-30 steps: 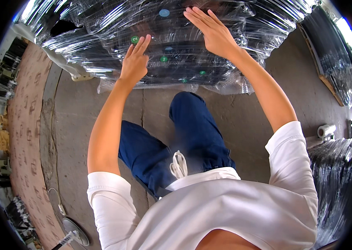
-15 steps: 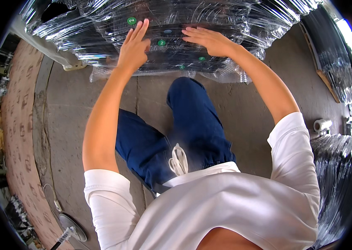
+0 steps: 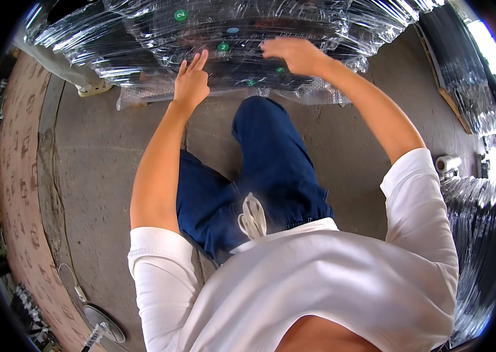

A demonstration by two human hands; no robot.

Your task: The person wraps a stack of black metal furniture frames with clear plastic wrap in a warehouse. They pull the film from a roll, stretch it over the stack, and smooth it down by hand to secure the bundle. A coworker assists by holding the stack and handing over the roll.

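A large stack wrapped in clear stretch film [image 3: 160,44] stands in front of me, with dark surfaces under the film. Round green stickers [image 3: 180,15] show on it, along with a small blue one [image 3: 232,30]. My left hand [image 3: 192,87] is at the stack's lower front, fingers stretched out and holding nothing. To its right, my right hand [image 3: 298,56] is close against the film, its fingers pointing left and loosely bent, nothing visible in them. Whether the fingertips press on the film cannot be made out. Bubble wrap [image 3: 154,94] sticks out along the stack's bottom edge.
My knees, in blue trousers [image 3: 271,135], are bent below the stack. More film-wrapped stacks [image 3: 474,229] stand at the right, near a roll of film [image 3: 447,163]. On the left lie a patterned sheet [image 3: 22,158], a cable [image 3: 63,223] and a round grey base [image 3: 104,321].
My left hand has come down the stack toward me. The right hand's fingers have bent from nearly straight, and it has shifted slightly. The view has tilted a little.
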